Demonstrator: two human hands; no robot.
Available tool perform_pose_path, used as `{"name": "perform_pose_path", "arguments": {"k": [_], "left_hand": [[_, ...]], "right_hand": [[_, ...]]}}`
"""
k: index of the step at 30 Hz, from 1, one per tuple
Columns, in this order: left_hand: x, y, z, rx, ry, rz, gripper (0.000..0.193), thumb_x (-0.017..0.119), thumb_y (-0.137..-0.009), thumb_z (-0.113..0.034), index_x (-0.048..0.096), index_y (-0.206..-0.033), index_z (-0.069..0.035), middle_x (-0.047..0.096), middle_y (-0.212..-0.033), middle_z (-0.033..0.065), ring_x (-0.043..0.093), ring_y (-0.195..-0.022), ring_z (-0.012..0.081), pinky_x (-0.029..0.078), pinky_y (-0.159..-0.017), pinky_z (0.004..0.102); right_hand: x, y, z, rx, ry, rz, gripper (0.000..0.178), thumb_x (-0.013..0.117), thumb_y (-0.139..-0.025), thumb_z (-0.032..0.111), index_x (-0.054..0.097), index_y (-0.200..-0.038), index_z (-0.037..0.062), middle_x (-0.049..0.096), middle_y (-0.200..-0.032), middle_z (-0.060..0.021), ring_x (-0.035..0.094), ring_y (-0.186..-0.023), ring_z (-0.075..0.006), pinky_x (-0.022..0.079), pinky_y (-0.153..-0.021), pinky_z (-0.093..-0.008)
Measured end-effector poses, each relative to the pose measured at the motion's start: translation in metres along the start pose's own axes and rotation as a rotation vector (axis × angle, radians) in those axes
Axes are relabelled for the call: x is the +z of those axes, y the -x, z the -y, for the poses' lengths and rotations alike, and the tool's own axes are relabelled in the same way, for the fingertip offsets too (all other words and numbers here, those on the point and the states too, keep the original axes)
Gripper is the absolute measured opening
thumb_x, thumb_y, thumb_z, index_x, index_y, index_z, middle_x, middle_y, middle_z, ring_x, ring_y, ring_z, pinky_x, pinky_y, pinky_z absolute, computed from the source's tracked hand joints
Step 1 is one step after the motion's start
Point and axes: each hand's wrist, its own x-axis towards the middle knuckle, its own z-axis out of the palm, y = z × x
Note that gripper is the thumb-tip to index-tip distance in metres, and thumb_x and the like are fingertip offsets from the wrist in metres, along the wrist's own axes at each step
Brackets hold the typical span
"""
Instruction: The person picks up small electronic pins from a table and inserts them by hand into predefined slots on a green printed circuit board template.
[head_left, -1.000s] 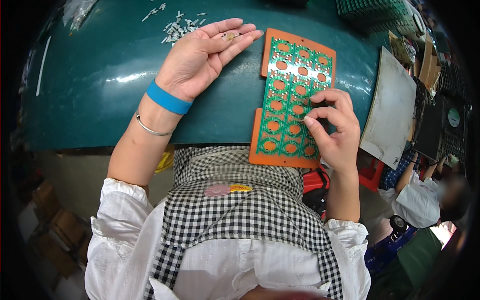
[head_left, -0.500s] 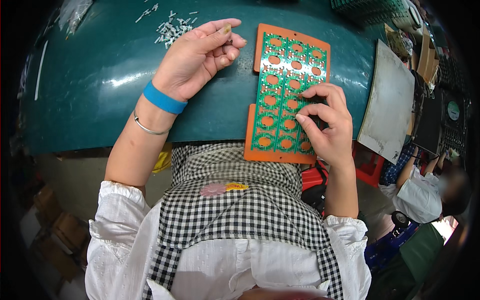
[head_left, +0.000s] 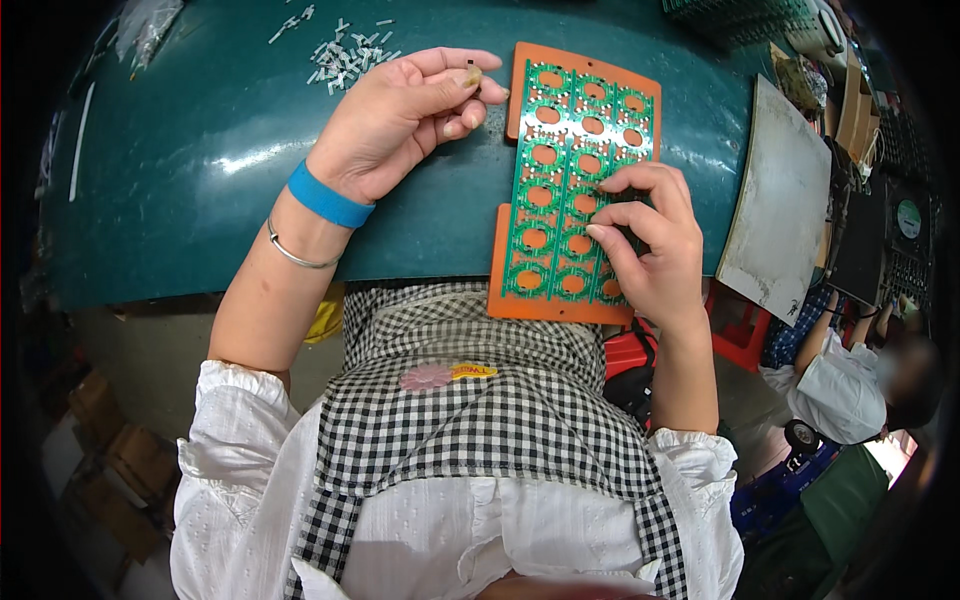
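My left hand is raised over the table, left of the circuit board panel. Thumb and forefinger pinch a small dark part; the other fingers curl in beneath. A green circuit board panel with rows of round cut-outs lies on an orange tray, whose near edge reaches past the table's front edge. Over the panel's right half hovers my right hand. Its thumb and a finger are closed together close to the board, another finger stretched beside them; whatever they hold is too small to make out.
Small pale pieces lie in a loose pile beyond my left hand, on the green table. A plastic bag sits at the far left. Right of the table are a grey board and a seated person.
My left hand has shifted slightly right and nearer the panel, and a small dark part now shows at its fingertips. My right hand has barely moved; its thumb is slightly farther left.
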Motion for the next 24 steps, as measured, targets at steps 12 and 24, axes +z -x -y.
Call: {"name": "perform_pose_path", "arguments": {"k": [12,24], "left_hand": [[0.004,0.001,0.005,0.003,-0.185,0.164,0.031,0.058,-0.098,-0.013,0.060,-0.125,0.001,0.065,-0.093,0.0018,0.055,-0.075,0.0040,0.044,-0.064,0.0155],[0.011,0.003,0.008,-0.017,-0.256,0.140,0.020,0.062,-0.094,-0.011,0.059,-0.111,-0.001,0.069,-0.091,0.0048,0.057,-0.071,0.0050,0.044,-0.060,0.0158]], "right_hand": [[0.004,0.001,0.000,0.027,-0.005,0.015,0.016,0.073,-0.070,-0.001,0.061,-0.079,0.0036,0.060,-0.091,-0.0046,0.058,-0.089,-0.0234,0.042,-0.078,-0.0350],[-0.012,-0.021,0.005,-0.035,-0.063,0.018,0.018,0.077,-0.067,0.002,0.068,-0.082,0.0033,0.064,-0.090,-0.0061,0.061,-0.086,-0.0249,0.049,-0.074,-0.0350]]}}
